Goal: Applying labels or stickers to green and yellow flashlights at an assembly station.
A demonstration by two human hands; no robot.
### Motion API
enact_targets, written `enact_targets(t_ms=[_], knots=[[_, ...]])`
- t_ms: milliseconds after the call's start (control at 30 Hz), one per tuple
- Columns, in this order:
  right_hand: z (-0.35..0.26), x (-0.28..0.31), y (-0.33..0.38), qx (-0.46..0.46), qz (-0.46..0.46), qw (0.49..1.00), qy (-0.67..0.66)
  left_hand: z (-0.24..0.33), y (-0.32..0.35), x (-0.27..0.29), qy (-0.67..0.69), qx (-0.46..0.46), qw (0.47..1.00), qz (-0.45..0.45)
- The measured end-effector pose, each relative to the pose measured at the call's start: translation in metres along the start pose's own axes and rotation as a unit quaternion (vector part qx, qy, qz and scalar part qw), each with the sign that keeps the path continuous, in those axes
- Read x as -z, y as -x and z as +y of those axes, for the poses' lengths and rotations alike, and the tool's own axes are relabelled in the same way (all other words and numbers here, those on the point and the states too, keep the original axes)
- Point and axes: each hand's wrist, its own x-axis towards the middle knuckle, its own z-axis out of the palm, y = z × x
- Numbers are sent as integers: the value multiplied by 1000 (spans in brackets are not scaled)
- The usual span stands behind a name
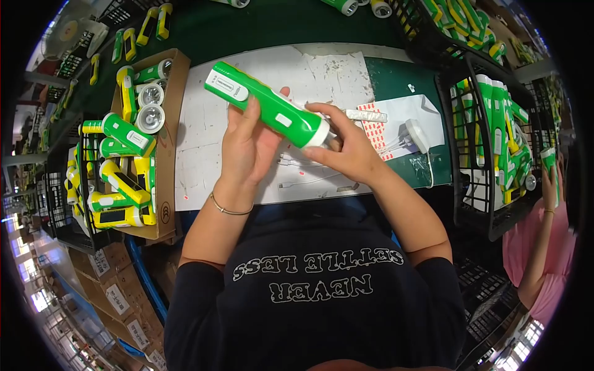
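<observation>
So the chunky green-and-white plastic flashlight (269, 106) was up over the white flat work sheet (201, 154), tail far left, clear-tipped head near right. The left hand (244, 145) had its fingers curled beneath the body, thumb up its side, probably carrying the weight; the right hand (354, 148) had its fingers closed round the head, likely for steadiness. The white corded plastic plug (418, 135) lay right, seemingly within easy reach, while the brown cardboard box (166, 148) corralled green-and-yellow plastic flashlights (125, 183) at left.
</observation>
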Motion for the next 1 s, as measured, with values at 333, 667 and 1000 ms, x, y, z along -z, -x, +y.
enact_targets(t_ms=[333, 667, 1000], knots=[[-34, 46, -15, -87, -87, 990, -66, 20, 8, 30, 82, 353, 885, -293], [13, 58, -12, -74, 124, 821, 552, 10, 28, -24, -350, 177, 913, -109], [22, 55, -17, -44, 81, 819, 566, 8, 30, -12, -382, 91, 912, -120]])
